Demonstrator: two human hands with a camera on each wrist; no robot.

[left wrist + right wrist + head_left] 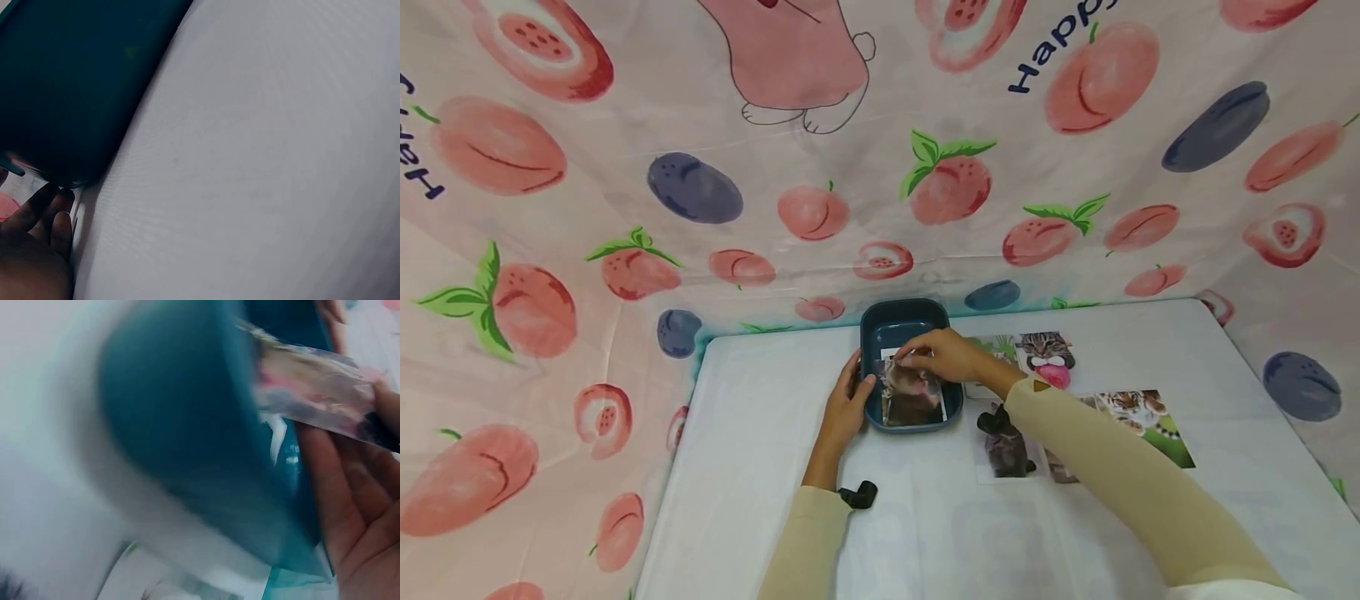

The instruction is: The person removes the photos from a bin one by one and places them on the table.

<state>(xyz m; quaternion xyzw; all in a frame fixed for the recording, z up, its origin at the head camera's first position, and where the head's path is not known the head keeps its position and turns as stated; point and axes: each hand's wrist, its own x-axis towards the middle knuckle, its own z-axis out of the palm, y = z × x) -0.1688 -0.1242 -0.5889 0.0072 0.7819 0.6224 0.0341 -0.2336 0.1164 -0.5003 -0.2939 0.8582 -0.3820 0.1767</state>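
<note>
A dark teal tray (913, 310) stands at the back of the white table. My left hand (844, 408) holds its left side, thumb at the rim and fingers along the outer wall; in the left wrist view those fingers (39, 215) meet the tray's lower edge. Over the tray, my right hand (943, 357) pinches a glossy animal picture card (913, 404). The right wrist view shows the card (312, 384) between thumb and fingers, tilted above the rim. A white piece (276, 434) shows inside the tray, mostly hidden.
Several animal picture cards lie right of the tray: a cat card (1047, 354), a dark animal card (1007, 450) and a tiger card (1150, 417). My right sleeve (1120, 467) covers part of them. A fruit-print cloth (820, 167) hangs behind the table.
</note>
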